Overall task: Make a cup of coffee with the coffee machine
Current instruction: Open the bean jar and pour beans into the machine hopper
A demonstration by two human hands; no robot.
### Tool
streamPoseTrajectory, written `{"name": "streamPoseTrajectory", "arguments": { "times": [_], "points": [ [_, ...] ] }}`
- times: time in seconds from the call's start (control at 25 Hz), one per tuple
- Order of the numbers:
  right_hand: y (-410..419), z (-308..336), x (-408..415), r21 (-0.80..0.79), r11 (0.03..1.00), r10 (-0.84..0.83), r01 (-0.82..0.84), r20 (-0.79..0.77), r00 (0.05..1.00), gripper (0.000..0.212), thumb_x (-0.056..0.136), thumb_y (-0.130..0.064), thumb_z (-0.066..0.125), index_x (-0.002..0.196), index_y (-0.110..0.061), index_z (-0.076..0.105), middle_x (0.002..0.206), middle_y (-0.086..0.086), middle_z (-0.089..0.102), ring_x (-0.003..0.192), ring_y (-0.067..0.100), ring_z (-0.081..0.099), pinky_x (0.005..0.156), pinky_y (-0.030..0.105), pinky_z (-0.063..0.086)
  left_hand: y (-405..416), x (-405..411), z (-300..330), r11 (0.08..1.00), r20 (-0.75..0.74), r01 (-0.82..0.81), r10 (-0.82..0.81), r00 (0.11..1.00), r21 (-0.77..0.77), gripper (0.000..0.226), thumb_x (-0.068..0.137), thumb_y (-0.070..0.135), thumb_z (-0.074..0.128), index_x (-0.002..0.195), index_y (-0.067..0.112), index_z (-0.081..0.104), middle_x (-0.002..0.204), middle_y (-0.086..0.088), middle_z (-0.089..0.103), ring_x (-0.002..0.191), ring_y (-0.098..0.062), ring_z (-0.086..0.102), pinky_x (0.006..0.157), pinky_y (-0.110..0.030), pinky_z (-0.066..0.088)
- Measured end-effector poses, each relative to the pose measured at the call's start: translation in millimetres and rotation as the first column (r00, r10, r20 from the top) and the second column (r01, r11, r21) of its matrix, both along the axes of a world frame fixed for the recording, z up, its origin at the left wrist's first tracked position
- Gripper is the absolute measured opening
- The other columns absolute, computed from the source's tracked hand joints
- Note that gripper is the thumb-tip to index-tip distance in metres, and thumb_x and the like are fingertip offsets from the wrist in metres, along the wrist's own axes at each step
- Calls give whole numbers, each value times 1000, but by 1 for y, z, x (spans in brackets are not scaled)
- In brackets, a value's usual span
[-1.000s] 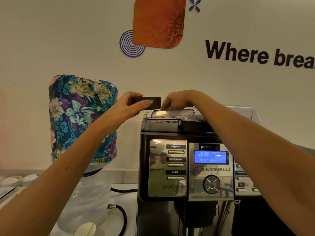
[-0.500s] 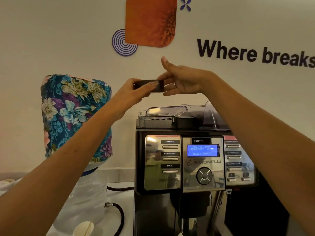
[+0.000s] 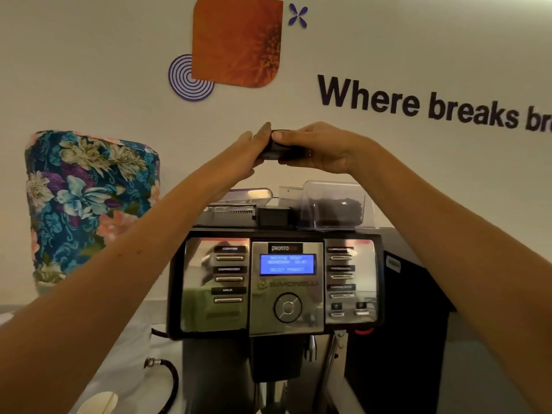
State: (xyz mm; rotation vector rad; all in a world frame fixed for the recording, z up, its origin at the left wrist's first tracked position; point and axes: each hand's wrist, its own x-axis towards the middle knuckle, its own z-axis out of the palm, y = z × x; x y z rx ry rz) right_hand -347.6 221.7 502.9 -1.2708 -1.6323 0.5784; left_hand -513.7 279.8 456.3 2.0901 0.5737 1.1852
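Note:
The coffee machine stands in front of me, chrome and black, with a lit blue screen and rows of buttons on both sides. On its top sit a clear bean hopper with dark beans and a black square opening. Above the machine, both hands hold a small black lid. My left hand pinches its left end. My right hand covers its top and right end. A paper cup with a stirrer stands at the bottom left.
A water bottle under a floral cloth cover stands left of the machine. A black hose curves over the white counter. A dark box adjoins the machine's right side. The wall behind carries lettering and an orange panel.
The black lid has risen from just above the machine's top to well above it. My right hand left the machine's top and closed on the lid's right end.

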Motion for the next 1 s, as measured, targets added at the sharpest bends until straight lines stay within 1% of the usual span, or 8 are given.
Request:
{"name": "streamPoseTrajectory", "arguments": {
  "times": [0.08, 0.16, 0.2, 0.32, 0.4, 0.52, 0.72, 1.0],
  "points": [
    [-6, 2, 23, -5, 999, -38, 38, -28, 999, 44, 79, -30, 73, 110, 0, 63, 112, 12, 65, 106, 21, 63, 87, 27, 55, -12, 16, -7, 987, -95, -87, 101, 990, 136, 69, 92, 64, 30, 144, 19, 28, 135, 3, 45, 118, -12, 46, 99, -32, 38],
    [-8, 4, 49, -7, 995, -101, 101, -38, 994, 49, 74, -30, 77, 110, 0, 62, 113, 14, 65, 105, 22, 64, 87, 28, 55, -28, 29, -17, 944, -151, -113, 166, 974, 309, 54, 97, 50, 36, 142, 19, 35, 119, 5, 52, 104, -11, 49, 80, -19, 40],
    [-7, 5, 63, -4, 991, -137, 137, -29, 990, 51, 73, -31, 78, 110, 2, 62, 113, 15, 64, 104, 22, 63, 87, 28, 55, -34, 36, -21, 919, -161, -121, 193, 968, 374, 50, 98, 45, 40, 141, 19, 40, 119, 3, 56, 103, -12, 53, 79, -16, 39],
    [-3, 2, 93, 24, 969, -245, 244, 66, 967, 53, 72, -31, 79, 109, 3, 63, 111, 16, 64, 102, 22, 63, 86, 27, 55, -36, 50, -29, 886, -194, -137, 244, 950, 443, 47, 93, 41, 52, 134, 18, 52, 131, -2, 57, 116, -14, 54, 94, -22, 39],
    [2, -1, 105, 61, 952, -306, 301, 235, 922, 51, 72, -32, 79, 106, 2, 63, 105, 13, 64, 101, 22, 61, 85, 28, 54, -34, 57, -31, 875, -207, -175, 294, 933, 452, 44, 89, 38, 60, 128, 19, 57, 128, -4, 60, 114, -13, 56, 95, -22, 37],
    [11, -1, 110, 142, 922, -382, 360, 475, 792, 57, 72, -34, 78, 113, -1, 56, 107, 12, 58, 100, 23, 54, 92, 37, 50, -35, 59, -31, 862, -181, -219, 332, 926, 457, 44, 84, 35, 67, 125, 19, 61, 123, -4, 63, 109, -13, 58, 93, -21, 38],
    [27, 0, 111, 286, 909, -411, 304, 743, 529, 76, 71, -32, 80, 132, -10, 42, 125, 10, 52, 111, 25, 50, 88, 32, 45, -36, 59, -30, 861, -175, -239, 347, 921, 448, 44, 82, 35, 69, 123, 18, 62, 120, -4, 65, 106, -13, 59, 92, -21, 39],
    [31, -2, 114, 485, 874, -480, 23, 856, 192, 80, 70, -22, 82, 136, -15, 37, 132, 9, 50, 117, 29, 50, 91, 34, 47, -35, 57, -30, 869, -163, -227, 326, 931, 441, 44, 80, 36, 71, 120, 19, 64, 117, -3, 67, 104, -10, 60, 91, -18, 39]
  ]
}}
